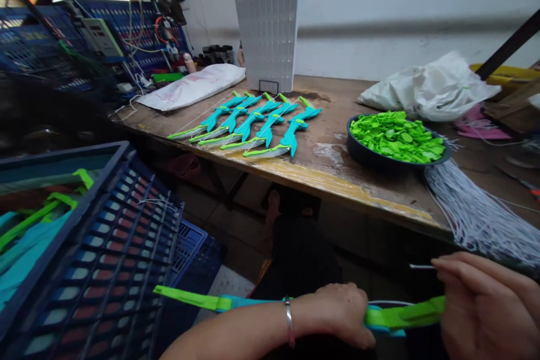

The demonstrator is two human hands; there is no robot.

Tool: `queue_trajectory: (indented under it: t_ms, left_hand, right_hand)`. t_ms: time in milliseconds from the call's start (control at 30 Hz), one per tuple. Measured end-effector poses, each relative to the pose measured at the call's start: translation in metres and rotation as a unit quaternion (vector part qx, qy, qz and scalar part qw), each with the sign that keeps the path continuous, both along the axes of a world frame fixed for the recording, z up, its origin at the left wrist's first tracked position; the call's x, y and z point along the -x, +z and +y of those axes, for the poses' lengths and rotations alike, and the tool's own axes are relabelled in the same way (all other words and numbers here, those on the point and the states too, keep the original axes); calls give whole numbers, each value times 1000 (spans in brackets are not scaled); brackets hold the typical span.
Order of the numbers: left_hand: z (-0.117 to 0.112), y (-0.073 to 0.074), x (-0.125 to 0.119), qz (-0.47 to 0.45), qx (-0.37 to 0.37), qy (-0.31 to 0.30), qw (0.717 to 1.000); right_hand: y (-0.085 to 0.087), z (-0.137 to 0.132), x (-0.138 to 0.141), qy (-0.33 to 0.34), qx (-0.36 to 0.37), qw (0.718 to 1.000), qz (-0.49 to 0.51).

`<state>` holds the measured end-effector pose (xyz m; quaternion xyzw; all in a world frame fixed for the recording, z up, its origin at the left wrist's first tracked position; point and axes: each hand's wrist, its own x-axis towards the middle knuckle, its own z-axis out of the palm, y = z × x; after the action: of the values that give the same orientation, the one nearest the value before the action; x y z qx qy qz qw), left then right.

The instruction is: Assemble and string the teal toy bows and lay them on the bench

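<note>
Across my lap lies a turquoise and lime-green toy bow (405, 316), with its green tip pointing left toward the crate. My left hand (343, 309) is wrapped round the middle of this bow, a bracelet on its wrist. At the bow's right end, my right hand (485, 301) pinches a white string (422, 266), whose short end sticks out to the left past the fingertips. Part of the string also shows along the bow between the two hands. The bow's right tip is hidden behind my right hand.
Several strung toy bows (255, 118) lie side by side on the wooden table (324, 180). To their right are a dark bowl (358, 158) of green plastic pieces and a bundle of white strings (476, 208). A blue crate (122, 236) with bow parts stands at left.
</note>
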<state>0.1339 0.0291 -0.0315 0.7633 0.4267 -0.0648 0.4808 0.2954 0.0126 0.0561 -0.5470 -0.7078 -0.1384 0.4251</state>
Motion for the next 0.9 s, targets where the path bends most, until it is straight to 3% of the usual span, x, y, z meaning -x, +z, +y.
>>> queue_trajectory:
  t_ms: [67, 133, 167, 267, 300, 367, 467, 533, 600, 700, 767, 900]
  left_hand:
    - [-2, 1, 6, -10, 14, 25, 1000]
    - [-7, -1, 12, -27, 17, 43, 999]
    - [-9, -2, 15, -36, 14, 46, 998]
    - [-12, -9, 20, -63, 2, 53, 997]
    - [-13, -11, 21, -71, -1, 55, 996]
    - [-13, -14, 19, -85, -5, 55, 995]
    - [-13, -16, 15, -96, 6, 55, 994]
    - [-12, -15, 13, -97, 16, 59, 993]
    - [-13, -15, 12, -100, 16, 63, 993]
    - [-14, -12, 15, -106, 2, 67, 992]
    - [-15, -11, 20, -109, -7, 70, 992]
    - [-20, -13, 29, -106, -6, 72, 992]
  right_hand:
    - [11, 10, 3, -4, -5, 1000, 24]
    - [20, 25, -1, -1, 18, 993, 114]
    - [23, 33, -6, 12, 42, 981, 192]
    - [30, 52, -26, 71, 71, 897, 430]
    - [32, 54, -31, 83, 60, 876, 471]
    - [34, 49, -32, 96, 44, 864, 493]
    - [32, 27, -13, 119, 87, 899, 413]
    - [27, 13, 5, 141, 118, 944, 273]
    - [20, 5, 17, 139, 94, 982, 88]
    - [9, 6, 19, 86, 0, 990, -112]
    - [1, 11, 11, 38, -54, 988, -136]
    - [-14, 20, -4, -8, -102, 994, -37]
